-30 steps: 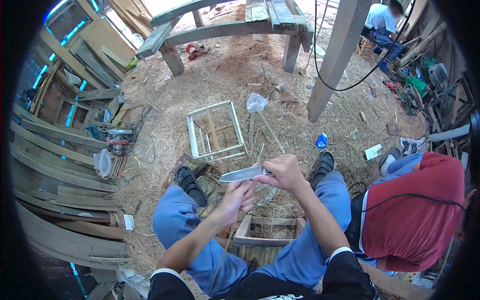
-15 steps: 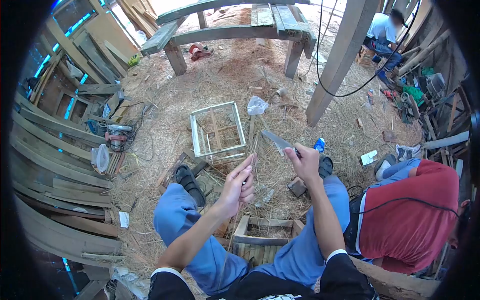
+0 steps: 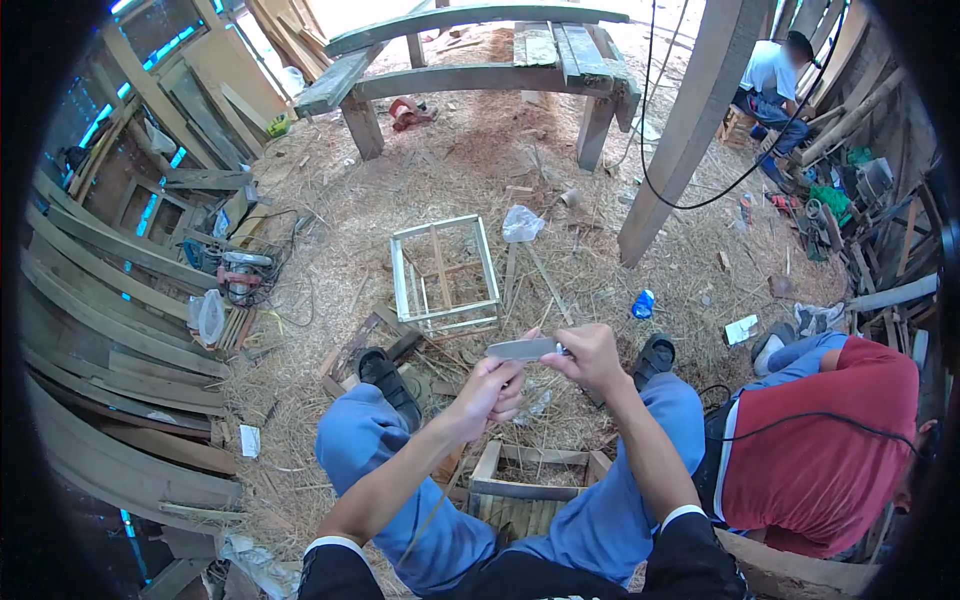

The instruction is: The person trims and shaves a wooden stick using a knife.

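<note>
the right hand is clenched round the handle of a knife, its blade pointing left, held out ahead of the knees. the left hand grips a thin strip, which runs down from the fist over the left thigh of the blue trousers. the blade lies across the top of the left hand, by its thumb and fingertips; whether the edge touches the strip, i cannot tell. below the hands, between the legs, is a wooden box. beyond them a pale frame stands on the littered floor, with a clear bag just beside its far right corner and a blue packet near the right sandal. farther off stands a rough desk, with a post to its right. a co-worker in a red shirt bends over near the right knee.
</note>
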`<act>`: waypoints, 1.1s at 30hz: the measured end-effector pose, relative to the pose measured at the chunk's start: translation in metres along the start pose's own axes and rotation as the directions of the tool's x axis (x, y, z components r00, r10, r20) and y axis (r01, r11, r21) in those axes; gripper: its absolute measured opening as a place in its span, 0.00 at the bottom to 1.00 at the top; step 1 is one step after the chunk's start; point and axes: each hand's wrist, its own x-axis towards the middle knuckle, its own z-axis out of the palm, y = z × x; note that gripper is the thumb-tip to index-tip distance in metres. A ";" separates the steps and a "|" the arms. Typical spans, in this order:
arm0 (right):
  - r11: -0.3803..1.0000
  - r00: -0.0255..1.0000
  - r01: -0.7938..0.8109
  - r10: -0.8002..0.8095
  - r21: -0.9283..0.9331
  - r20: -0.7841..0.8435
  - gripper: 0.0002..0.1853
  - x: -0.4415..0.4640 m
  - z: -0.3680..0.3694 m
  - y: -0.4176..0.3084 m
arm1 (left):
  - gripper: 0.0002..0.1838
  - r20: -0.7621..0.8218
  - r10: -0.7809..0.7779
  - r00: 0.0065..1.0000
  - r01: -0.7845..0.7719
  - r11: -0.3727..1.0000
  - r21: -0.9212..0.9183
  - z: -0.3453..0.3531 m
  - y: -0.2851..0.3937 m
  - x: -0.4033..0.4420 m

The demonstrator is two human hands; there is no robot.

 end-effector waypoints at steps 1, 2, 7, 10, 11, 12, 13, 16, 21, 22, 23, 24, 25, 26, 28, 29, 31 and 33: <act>0.989 0.988 -0.147 0.146 -0.020 -0.054 0.21 0.000 0.003 0.007 | 0.25 0.014 -0.024 1.000 0.024 1.000 0.013 0.001 0.001 -0.001; 0.955 0.951 -0.294 0.288 -0.036 -0.109 0.21 0.000 0.007 0.019 | 0.27 0.098 -0.001 0.995 -0.002 0.999 0.033 0.003 0.002 -0.004; 0.945 0.948 -0.300 0.280 -0.130 -0.153 0.21 0.001 -0.001 0.026 | 0.28 0.144 -0.038 0.989 0.036 0.999 0.021 0.013 0.005 -0.006; 0.882 0.889 -0.458 0.453 -0.112 -0.070 0.20 0.003 -0.007 0.007 | 0.28 0.094 0.032 0.995 -0.026 0.998 -0.062 0.006 0.008 -0.001; 0.845 0.851 -0.524 0.523 -0.109 -0.036 0.19 0.002 -0.011 0.004 | 0.28 0.059 0.049 0.997 -0.050 0.998 0.023 0.006 0.008 0.000; 0.822 0.823 -0.568 0.568 -0.031 -0.021 0.19 0.002 -0.014 0.005 | 0.28 0.026 0.071 0.997 -0.073 0.991 0.111 0.007 0.009 0.002; 0.793 0.794 -0.608 0.609 0.050 -0.003 0.18 0.002 -0.015 0.007 | 0.28 -0.007 0.097 0.995 -0.094 0.975 0.200 0.007 0.009 0.003; 0.673 0.749 -0.618 0.661 0.407 0.043 0.17 -0.005 -0.010 0.017 | 0.28 0.026 0.057 0.998 -0.062 0.968 0.243 0.009 0.005 0.006; 0.359 0.733 -0.529 0.650 0.768 0.201 0.15 -0.013 -0.010 0.001 | 0.28 0.114 -0.039 0.993 -0.002 0.941 0.338 0.009 -0.015 0.019; 0.393 0.720 -0.569 0.663 0.723 0.206 0.13 -0.013 -0.008 -0.002 | 0.27 0.104 -0.060 0.993 0.018 0.931 0.366 0.012 -0.017 0.017; 0.476 0.757 -0.570 0.622 0.670 0.201 0.13 -0.013 -0.009 0.003 | 0.27 0.108 -0.053 0.993 0.007 0.922 0.387 0.014 -0.016 0.018; 0.550 0.788 -0.565 0.580 0.615 0.205 0.13 -0.012 -0.008 0.006 | 0.28 0.105 -0.050 0.993 0.003 0.912 0.409 0.014 -0.015 0.016; 0.615 0.814 -0.556 0.540 0.559 0.216 0.14 -0.015 -0.006 0.007 | 0.28 0.099 -0.052 0.994 0.005 0.903 0.429 0.013 -0.015 0.014; 0.629 0.823 -0.553 0.517 0.547 0.236 0.14 -0.016 -0.007 0.010 | 0.28 0.072 -0.075 0.995 0.035 0.893 0.450 0.008 -0.015 0.016; 0.574 0.805 -0.573 0.527 0.585 0.272 0.13 -0.013 -0.014 0.004 | 0.26 0.056 -0.030 0.998 -0.007 0.830 0.558 0.008 -0.011 0.016; 0.545 0.796 -0.584 0.529 0.601 0.294 0.13 -0.012 -0.016 0.000 | 0.26 0.048 -0.004 0.999 -0.026 0.795 0.606 0.007 -0.009 0.015; 0.543 0.785 -0.613 0.502 0.574 0.363 0.14 -0.017 -0.016 0.005 | 0.25 0.125 0.090 0.988 -0.154 0.575 0.803 0.002 -0.005 0.020; 0.530 0.770 -0.635 0.491 0.562 0.406 0.13 -0.023 -0.017 0.007 | 0.24 0.200 0.169 0.965 -0.249 0.349 0.903 0.001 -0.005 0.020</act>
